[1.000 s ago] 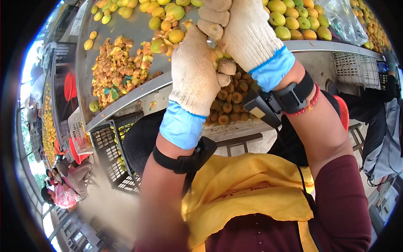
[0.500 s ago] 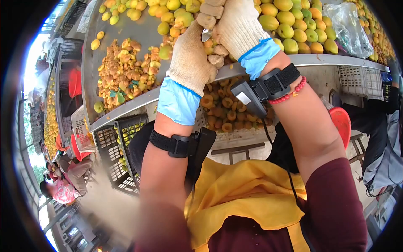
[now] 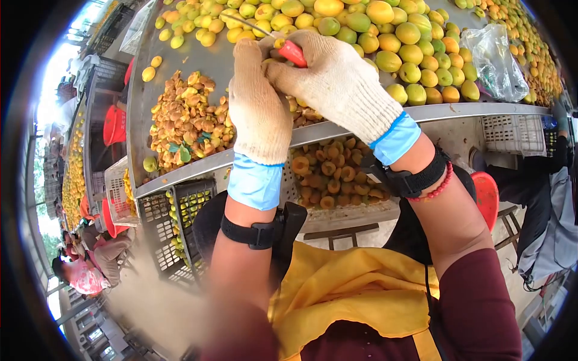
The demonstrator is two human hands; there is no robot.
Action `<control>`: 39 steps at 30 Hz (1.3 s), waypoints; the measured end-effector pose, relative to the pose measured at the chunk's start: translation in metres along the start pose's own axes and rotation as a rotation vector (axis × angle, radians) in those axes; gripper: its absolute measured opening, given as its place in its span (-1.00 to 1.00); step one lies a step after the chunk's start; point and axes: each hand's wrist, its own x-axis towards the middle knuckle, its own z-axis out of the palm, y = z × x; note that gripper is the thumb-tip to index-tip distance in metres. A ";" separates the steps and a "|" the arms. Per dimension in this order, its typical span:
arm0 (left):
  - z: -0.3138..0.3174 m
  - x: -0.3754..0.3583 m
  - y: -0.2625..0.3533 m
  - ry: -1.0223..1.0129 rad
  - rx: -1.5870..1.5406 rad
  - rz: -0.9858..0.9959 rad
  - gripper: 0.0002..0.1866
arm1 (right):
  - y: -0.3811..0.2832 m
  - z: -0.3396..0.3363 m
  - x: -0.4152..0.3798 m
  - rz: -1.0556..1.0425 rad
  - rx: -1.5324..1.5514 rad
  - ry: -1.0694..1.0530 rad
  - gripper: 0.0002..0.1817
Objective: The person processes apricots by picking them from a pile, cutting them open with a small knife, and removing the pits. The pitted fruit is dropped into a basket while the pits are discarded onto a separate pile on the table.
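Note:
My right hand (image 3: pixel 334 72), in a cream knit glove with a blue cuff under it, is closed around the red handle of a thin metal tool (image 3: pixel 293 54). The tool's slender shaft points up and left over the fruit. Against it is my left hand (image 3: pixel 256 99), gloved alike, its fingers curled in; whatever they hold is hidden. Both hands meet above the metal table (image 3: pixel 208 55). Whole yellow-green apricots (image 3: pixel 388 62) lie beyond and to the right of them. Left of my left hand is a heap of brownish-yellow fruit pieces (image 3: pixel 186 114).
Below the table edge, a crate holds hollowed apricot halves (image 3: pixel 334 171). A black crate (image 3: pixel 159 225) with green fruit stands at lower left. A clear plastic bag (image 3: pixel 497 63) lies at the right. Red stools (image 3: pixel 484 192) and other people (image 3: pixel 90 271) are off to the sides.
Both hands have moved lower and left in view. The red handle and long shaft now show, where only a small metal tip showed between the hands before.

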 end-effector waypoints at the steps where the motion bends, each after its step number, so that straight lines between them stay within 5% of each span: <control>1: 0.013 -0.014 0.001 0.093 0.286 0.087 -0.75 | -0.005 -0.001 -0.004 0.022 0.053 0.016 -0.55; 3: 0.016 -0.023 0.001 0.181 0.574 0.174 -0.59 | -0.010 -0.006 -0.008 0.090 0.082 -0.049 -0.55; 4: 0.008 -0.025 0.000 0.123 1.019 0.339 -0.72 | -0.011 -0.007 -0.009 0.157 0.107 -0.117 -0.56; 5: 0.002 -0.027 -0.003 0.054 1.463 0.501 -0.58 | -0.010 -0.005 -0.009 0.161 0.109 -0.116 -0.56; 9: -0.008 -0.028 -0.023 0.000 1.339 0.868 -0.70 | -0.007 -0.007 -0.008 0.279 0.083 -0.180 -0.56; 11: -0.007 -0.020 -0.027 0.102 0.853 0.487 -0.72 | -0.005 -0.008 -0.008 0.296 0.084 -0.193 -0.57; 15: 0.007 -0.034 -0.024 0.223 1.007 0.239 -0.53 | 0.008 -0.006 -0.010 0.182 -0.038 -0.179 -0.58; 20: 0.009 -0.030 -0.017 0.135 0.978 0.344 -0.51 | 0.002 -0.007 -0.017 0.215 0.002 -0.206 -0.55; 24: -0.005 -0.022 -0.018 0.164 0.686 0.214 -0.56 | 0.010 -0.002 -0.017 0.174 -0.016 -0.110 -0.55; 26: 0.005 -0.019 -0.005 0.032 1.173 0.505 -0.56 | 0.013 -0.015 -0.013 0.223 -0.001 -0.058 -0.57; 27: 0.023 -0.029 -0.004 0.238 0.749 0.238 -0.56 | 0.022 -0.022 -0.009 0.260 0.121 0.052 -0.57; 30: 0.027 -0.046 0.013 0.141 0.756 0.134 -0.56 | 0.037 -0.039 0.003 0.292 0.277 0.131 -0.59; 32: 0.026 -0.066 0.015 0.017 0.687 0.013 -0.59 | 0.032 -0.053 0.002 0.278 0.494 -0.058 -0.61; 34: 0.033 -0.080 0.012 -0.267 1.120 -0.040 -0.65 | 0.043 -0.058 0.004 0.185 0.540 -0.008 -0.61; 39: 0.040 -0.056 0.001 -0.013 1.329 -0.008 -0.65 | 0.037 -0.082 -0.013 0.193 0.733 0.212 -0.64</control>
